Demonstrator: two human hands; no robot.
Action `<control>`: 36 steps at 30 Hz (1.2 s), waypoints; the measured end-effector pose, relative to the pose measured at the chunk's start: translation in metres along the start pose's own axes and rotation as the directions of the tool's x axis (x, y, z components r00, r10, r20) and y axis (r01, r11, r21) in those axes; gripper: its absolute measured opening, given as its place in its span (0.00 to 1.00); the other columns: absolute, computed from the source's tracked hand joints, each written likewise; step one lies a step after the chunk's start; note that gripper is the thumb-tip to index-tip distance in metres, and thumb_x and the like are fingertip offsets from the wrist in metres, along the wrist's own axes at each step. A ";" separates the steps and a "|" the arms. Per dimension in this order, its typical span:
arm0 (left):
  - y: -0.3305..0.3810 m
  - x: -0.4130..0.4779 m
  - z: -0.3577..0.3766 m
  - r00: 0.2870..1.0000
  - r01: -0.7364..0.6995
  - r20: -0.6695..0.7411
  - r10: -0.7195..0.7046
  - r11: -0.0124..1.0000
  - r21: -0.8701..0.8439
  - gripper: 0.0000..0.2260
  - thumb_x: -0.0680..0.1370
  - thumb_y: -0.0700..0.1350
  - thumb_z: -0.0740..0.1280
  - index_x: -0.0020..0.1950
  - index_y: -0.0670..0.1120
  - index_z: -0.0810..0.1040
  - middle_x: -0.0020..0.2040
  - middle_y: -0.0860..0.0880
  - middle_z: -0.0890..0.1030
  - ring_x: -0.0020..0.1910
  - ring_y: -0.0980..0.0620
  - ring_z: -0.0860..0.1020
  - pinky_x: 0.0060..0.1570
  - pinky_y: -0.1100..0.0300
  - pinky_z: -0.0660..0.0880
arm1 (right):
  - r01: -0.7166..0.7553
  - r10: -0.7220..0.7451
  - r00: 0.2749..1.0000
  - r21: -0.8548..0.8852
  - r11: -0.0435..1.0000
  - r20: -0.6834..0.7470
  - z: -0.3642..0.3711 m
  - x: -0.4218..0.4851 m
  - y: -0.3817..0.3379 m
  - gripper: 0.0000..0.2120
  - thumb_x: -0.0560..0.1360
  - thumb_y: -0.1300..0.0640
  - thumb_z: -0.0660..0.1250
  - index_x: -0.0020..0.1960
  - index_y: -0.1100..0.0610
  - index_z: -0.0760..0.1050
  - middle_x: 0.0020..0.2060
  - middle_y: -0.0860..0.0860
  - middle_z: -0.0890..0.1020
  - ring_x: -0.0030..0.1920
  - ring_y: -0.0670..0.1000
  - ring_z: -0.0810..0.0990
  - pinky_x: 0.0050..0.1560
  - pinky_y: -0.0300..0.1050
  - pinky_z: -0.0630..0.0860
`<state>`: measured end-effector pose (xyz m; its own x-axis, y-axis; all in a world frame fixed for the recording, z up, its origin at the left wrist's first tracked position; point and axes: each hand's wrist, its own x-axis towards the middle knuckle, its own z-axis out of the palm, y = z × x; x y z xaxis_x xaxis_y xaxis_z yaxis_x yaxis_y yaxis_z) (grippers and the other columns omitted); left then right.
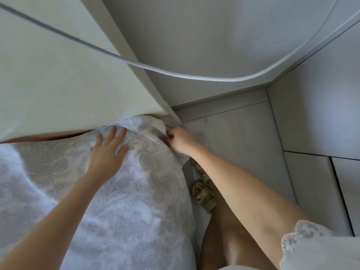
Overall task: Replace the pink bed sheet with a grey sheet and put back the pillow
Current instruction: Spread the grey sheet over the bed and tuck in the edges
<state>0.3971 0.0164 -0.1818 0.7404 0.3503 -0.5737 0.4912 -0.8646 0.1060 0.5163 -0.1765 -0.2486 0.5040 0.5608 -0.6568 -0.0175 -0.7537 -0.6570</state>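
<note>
A pale grey sheet (120, 201) with a floral pattern covers the bed from the lower left up to its corner by the headboard. My left hand (107, 151) lies flat on the sheet near that corner, fingers straight and spread. My right hand (178, 139) pinches the sheet's edge at the corner, fingers curled, beside the bed's side. A thin strip of pink (39, 139) shows under the cream headboard (58, 75). No pillow is in view.
The cream headboard stands close behind the corner, against a grey wall. A white cable (175, 74) sags across the view above my hands. Grey tiled floor (243, 143) runs along the bed's right side, where my sandalled foot (203, 193) stands.
</note>
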 end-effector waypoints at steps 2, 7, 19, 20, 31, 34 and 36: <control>0.003 -0.003 -0.002 1.000 0.010 -0.008 -0.010 1.000 -0.017 0.25 0.80 0.58 0.49 0.77 0.56 0.52 0.78 0.52 0.50 0.76 0.41 0.47 0.73 0.43 0.52 | -0.037 -0.040 0.961 -0.272 0.962 -0.272 -0.024 -0.006 0.009 0.10 0.78 0.54 0.62 0.42 0.56 0.77 0.37 0.52 0.79 0.44 0.56 0.78 0.44 0.46 0.64; 0.018 -0.010 -0.008 0.988 -0.148 -0.022 0.151 0.985 0.085 0.25 0.81 0.54 0.52 0.77 0.56 0.49 0.77 0.56 0.49 0.77 0.48 0.46 0.73 0.47 0.56 | -0.159 -0.276 0.740 -0.558 0.815 -0.613 -0.094 -0.021 0.022 0.16 0.62 0.68 0.75 0.26 0.57 0.69 0.22 0.53 0.73 0.26 0.56 0.74 0.34 0.41 0.59; -0.018 -0.043 -0.025 0.962 0.096 -0.234 -0.144 0.974 -0.205 0.18 0.81 0.47 0.59 0.70 0.44 0.71 0.72 0.45 0.68 0.73 0.43 0.63 0.70 0.49 0.61 | 0.164 -0.447 0.844 -0.651 0.741 -0.296 -0.029 -0.073 -0.075 0.19 0.59 0.69 0.75 0.27 0.56 0.66 0.18 0.48 0.64 0.20 0.49 0.60 0.25 0.36 0.43; -0.029 -0.053 -0.028 0.941 0.140 -0.272 -0.203 0.963 -0.232 0.16 0.81 0.46 0.60 0.68 0.44 0.73 0.70 0.44 0.71 0.70 0.44 0.67 0.69 0.50 0.63 | 0.251 -0.517 0.819 -0.654 0.713 -0.249 -0.018 -0.074 -0.088 0.19 0.56 0.70 0.76 0.25 0.56 0.66 0.18 0.49 0.66 0.19 0.50 0.62 0.26 0.36 0.43; -0.190 -0.166 -0.021 0.586 0.699 -0.067 -0.808 0.545 -0.463 0.17 0.82 0.46 0.57 0.69 0.42 0.70 0.68 0.41 0.71 0.64 0.41 0.71 0.57 0.51 0.71 | 0.648 -0.765 0.629 -0.635 0.421 0.135 0.084 -0.044 -0.259 0.19 0.48 0.71 0.77 0.29 0.58 0.70 0.24 0.52 0.72 0.21 0.55 0.71 0.19 0.38 0.59; -0.221 -0.201 0.001 0.444 0.757 0.039 -0.895 0.351 -0.551 0.18 0.82 0.46 0.56 0.70 0.41 0.69 0.67 0.40 0.71 0.61 0.41 0.73 0.53 0.53 0.71 | 0.724 -0.784 0.568 -0.605 0.331 0.250 0.128 -0.036 -0.303 0.12 0.58 0.71 0.75 0.34 0.60 0.75 0.30 0.53 0.76 0.28 0.56 0.76 0.23 0.41 0.65; -0.240 -0.223 0.021 0.361 0.770 0.090 -0.928 0.242 -0.591 0.19 0.82 0.47 0.56 0.70 0.40 0.68 0.67 0.39 0.71 0.62 0.41 0.73 0.55 0.52 0.71 | 0.756 -0.775 0.539 -0.596 0.271 0.331 0.164 -0.029 -0.328 0.05 0.68 0.70 0.69 0.41 0.61 0.76 0.36 0.54 0.78 0.36 0.57 0.77 0.30 0.43 0.65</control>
<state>0.1042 0.1379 -0.0967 -0.2301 0.8967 -0.3781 0.9598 0.2734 0.0641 0.3656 0.1105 -0.0747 -0.0006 0.9995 0.0327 0.8912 0.0154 -0.4534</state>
